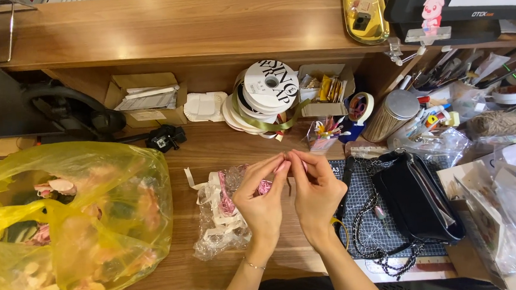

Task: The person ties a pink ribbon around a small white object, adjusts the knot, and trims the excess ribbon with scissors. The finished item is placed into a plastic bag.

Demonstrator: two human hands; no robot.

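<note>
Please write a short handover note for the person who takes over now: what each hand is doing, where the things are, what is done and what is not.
Left hand and right hand: fingertips pinched together over the desk, on something too small to tell.
Under the left hand: a clear bag of pink and white ribbon pieces.
Yellow bag at far left; ribbon spools behind; black handbag on the cutting mat at right.
Done: nothing finished lies in view.
Left: the bag remains full of pieces.
</note>
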